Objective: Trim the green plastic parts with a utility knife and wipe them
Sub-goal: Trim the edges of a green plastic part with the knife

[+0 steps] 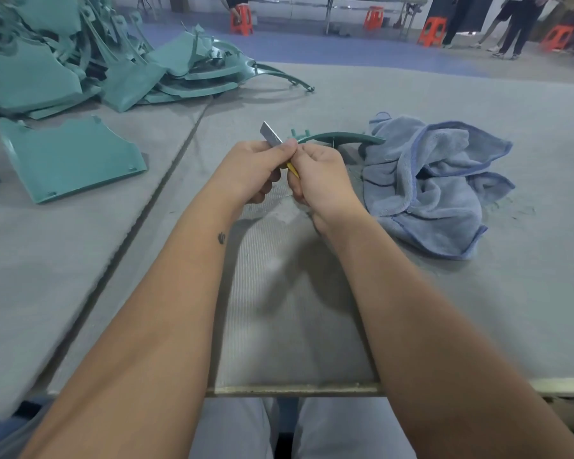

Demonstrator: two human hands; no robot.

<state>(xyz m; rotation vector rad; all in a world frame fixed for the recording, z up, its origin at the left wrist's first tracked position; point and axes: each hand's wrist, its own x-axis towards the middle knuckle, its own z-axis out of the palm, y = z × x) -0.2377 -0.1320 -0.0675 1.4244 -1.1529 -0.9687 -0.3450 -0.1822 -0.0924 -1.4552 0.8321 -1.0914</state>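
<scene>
utility knife: held above the grey worktop, blade pointing up and left, yellow handle between both hands | left hand: fingers curled, thumb on the blade | right hand: grips the handle | curved green part: lies behind the hands, one end under the blue cloth | green parts pile: far left

grey padded table, seam running up its left side. a heap of green plastic parts sits far left, one flat green panel just below it, a crumpled blue cloth lies right.
</scene>
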